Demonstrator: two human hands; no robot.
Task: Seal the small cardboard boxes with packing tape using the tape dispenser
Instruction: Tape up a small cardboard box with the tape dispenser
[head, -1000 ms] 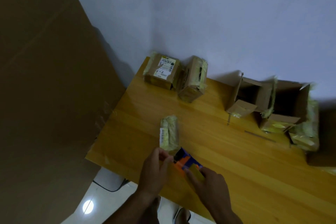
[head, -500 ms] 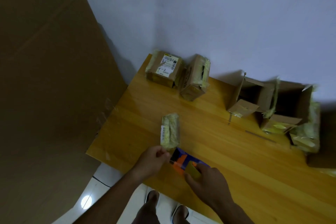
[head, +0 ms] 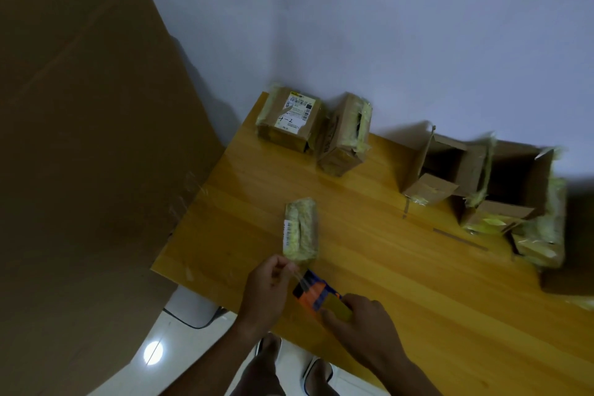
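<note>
— What has moved since a moment ago?

— The left hand point(head: 266, 292) has drawn a little away from the tape dispenser point(head: 316, 294), and a clear strip of tape point(head: 300, 276) now shows stretched between them. The small box point(head: 301, 228) has not shifted.

— How is each grip?

— The left thumb and fingertips are pinched on the end of the strip, just below the small box's near end. The right hand point(head: 363, 321) has its fingers curled round the dispenser, covering its rear half.

— And the arms?

— Both forearms reach up from the table's point(head: 418, 283) near edge, wrists close together, the dispenser between the hands.

— What do the things look like?

— The dispenser is orange and blue plastic with a yellowish roll. The small box is narrow, wrapped in wrinkled yellowish tape, with a white label along its left side. It lies on glossy wooden planks. Beyond it, against the wall, stand two taped boxes point(head: 291, 120); to its right, open cardboard boxes point(head: 475, 177) with flaps up.
</note>
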